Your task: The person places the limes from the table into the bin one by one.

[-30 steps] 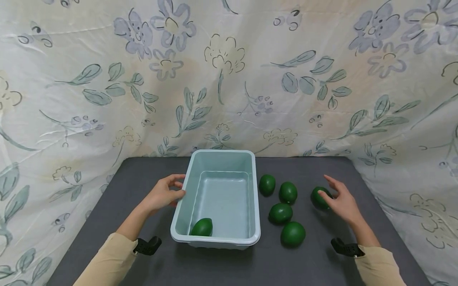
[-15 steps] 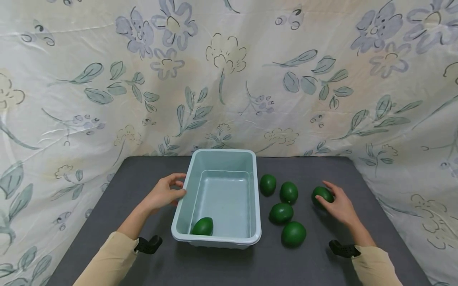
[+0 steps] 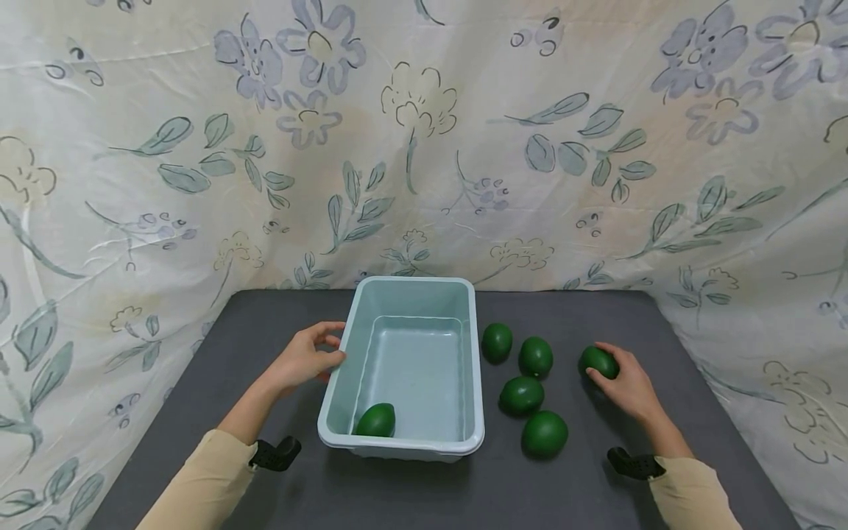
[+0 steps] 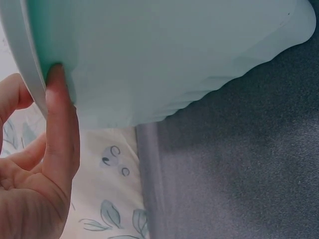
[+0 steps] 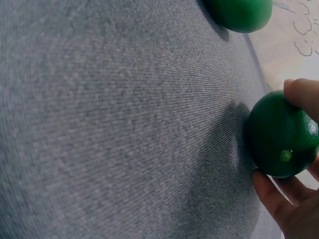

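My right hand (image 3: pixel 629 384) holds a dark green avocado (image 3: pixel 598 361) at the right of the table. In the right wrist view, the thumb lies on one side of that avocado (image 5: pixel 279 132) and the fingertips curl under the other, close to the cloth. With thumb and fingers, my left hand (image 3: pixel 307 361) pinches the left rim of a pale blue-green plastic tub (image 3: pixel 473 368). The left wrist view has fingers (image 4: pixel 59 114) against the tub's outer wall (image 4: pixel 149 59), just under the rim. One avocado (image 3: pixel 375 420) lies inside the tub at its near left corner.
Several loose avocados (image 3: pixel 521 396) lie on the dark grey table cloth (image 3: pixel 397 493), between the tub and my right hand. A floral curtain (image 3: pixel 424 147) hangs behind the table and down both sides.
My right hand has moved slightly left and closed its fingers around the far-right avocado. My left hand and the tub have stayed in place.
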Tool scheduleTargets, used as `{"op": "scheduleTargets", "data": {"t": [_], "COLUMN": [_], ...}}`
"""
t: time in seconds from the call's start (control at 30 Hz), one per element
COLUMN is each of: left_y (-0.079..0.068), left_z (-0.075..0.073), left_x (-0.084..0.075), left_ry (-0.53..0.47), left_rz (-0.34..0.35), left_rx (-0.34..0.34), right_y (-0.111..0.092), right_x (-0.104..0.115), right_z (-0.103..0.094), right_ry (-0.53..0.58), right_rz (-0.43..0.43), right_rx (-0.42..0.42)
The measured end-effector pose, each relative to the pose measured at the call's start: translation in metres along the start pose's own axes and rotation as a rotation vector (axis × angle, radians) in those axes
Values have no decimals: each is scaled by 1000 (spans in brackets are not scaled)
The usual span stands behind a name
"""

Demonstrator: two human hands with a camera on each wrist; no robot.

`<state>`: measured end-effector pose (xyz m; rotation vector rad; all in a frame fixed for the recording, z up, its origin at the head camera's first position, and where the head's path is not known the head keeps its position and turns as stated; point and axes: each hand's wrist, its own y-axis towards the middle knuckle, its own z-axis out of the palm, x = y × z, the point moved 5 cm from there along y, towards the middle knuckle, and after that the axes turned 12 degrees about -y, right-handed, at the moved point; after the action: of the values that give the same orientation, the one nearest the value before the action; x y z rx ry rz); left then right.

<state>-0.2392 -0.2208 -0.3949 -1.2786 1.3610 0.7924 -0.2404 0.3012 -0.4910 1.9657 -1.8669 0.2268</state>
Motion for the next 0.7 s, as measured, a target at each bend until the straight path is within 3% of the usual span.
{"op": "scheduleTargets", "data": {"t": [0.4, 0.7], "left_y": [0, -2], "left_z": [-1, 0], "left_x": [2, 1], "left_ry": [0, 8], "left_rz": [4, 12], "left_rx": [-6, -9], "right_y": [0, 7], "right_x": [1, 19], "right_z": [-2, -17], "right_ry": [16, 32], "right_rz": [0, -15], "right_rx": [-17, -44]}}
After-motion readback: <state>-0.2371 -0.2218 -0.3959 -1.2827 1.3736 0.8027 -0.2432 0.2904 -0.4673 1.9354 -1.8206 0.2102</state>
